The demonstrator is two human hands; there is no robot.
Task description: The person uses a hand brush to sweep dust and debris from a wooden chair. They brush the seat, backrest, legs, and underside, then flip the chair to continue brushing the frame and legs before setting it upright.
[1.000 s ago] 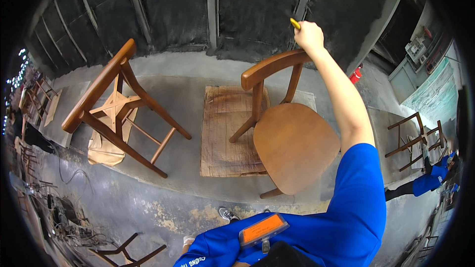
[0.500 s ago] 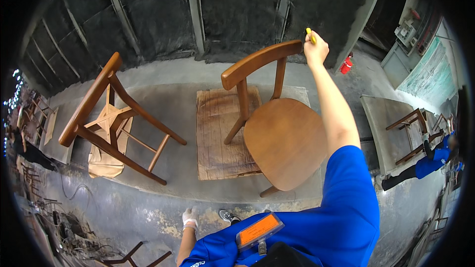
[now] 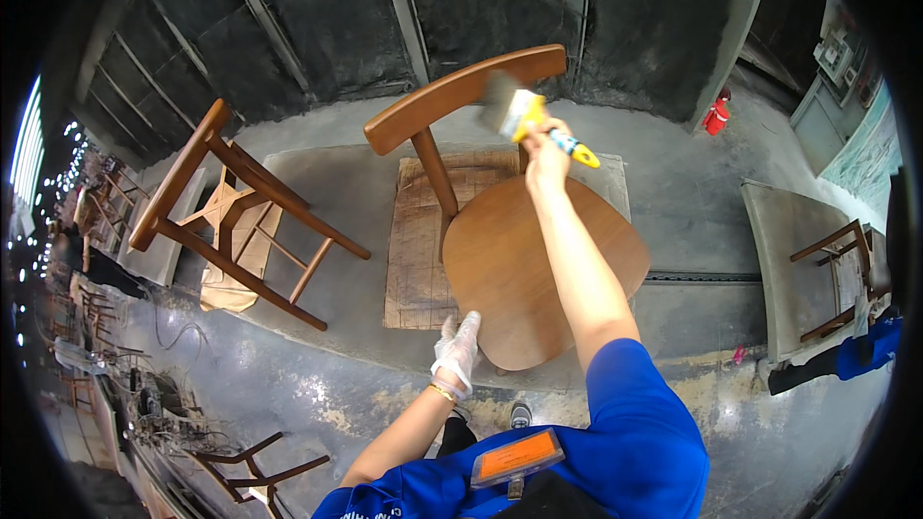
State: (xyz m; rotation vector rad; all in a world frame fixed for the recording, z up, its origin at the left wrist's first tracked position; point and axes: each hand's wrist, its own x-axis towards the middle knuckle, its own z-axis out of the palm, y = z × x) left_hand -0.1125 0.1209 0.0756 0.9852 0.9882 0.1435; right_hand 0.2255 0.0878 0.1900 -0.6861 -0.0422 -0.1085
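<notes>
A brown wooden chair point(image 3: 543, 264) with a rounded seat and curved backrest stands upright in front of me. My right hand point(image 3: 546, 156), bare, is closed round a yellow-handled paintbrush point(image 3: 524, 115). Its dark bristles, smeared by motion, are at the front of the backrest point(image 3: 433, 101); whether they touch it I cannot tell. My left hand point(image 3: 459, 346), in a thin see-through glove, is at the near left edge of the seat. Its fingers stretch out, holding nothing.
Another wooden chair point(image 3: 264, 277) lies tipped over at the left, by brown paper point(image 3: 231, 284). Under the upright chair is a worn wooden board point(image 3: 409, 274). A red fire extinguisher point(image 3: 716, 115) stands at the far right. A co-worker's blue sleeve point(image 3: 870, 346) shows at the right edge.
My right hand has come left and down from beyond the backrest's right end, bringing the brush in front of the backrest. My left hand has risen from my side to the seat edge.
</notes>
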